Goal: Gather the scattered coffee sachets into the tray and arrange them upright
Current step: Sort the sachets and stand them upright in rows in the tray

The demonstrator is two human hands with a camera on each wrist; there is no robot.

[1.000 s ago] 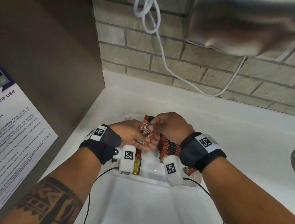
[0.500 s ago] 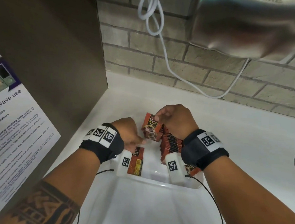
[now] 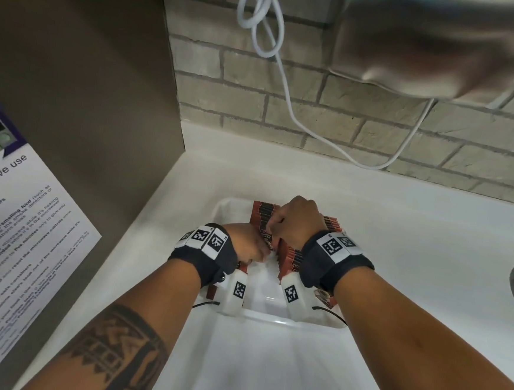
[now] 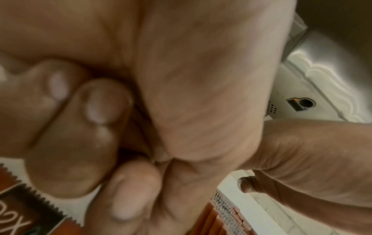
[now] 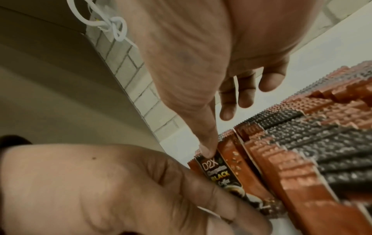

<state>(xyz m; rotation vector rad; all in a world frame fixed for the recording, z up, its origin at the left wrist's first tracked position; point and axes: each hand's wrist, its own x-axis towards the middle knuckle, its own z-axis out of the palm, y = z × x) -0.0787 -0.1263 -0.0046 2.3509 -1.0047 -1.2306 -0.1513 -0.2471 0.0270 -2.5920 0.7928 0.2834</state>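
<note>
"d2x" sachet (image 5: 216, 171) lettering, right wrist only

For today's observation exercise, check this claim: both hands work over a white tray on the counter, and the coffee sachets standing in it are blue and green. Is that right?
Not quite. The sachets are orange-brown and black, not blue and green; the right wrist view shows the upright row clearly. The rest holds: the left hand and right hand work over the white tray on the counter.
</note>
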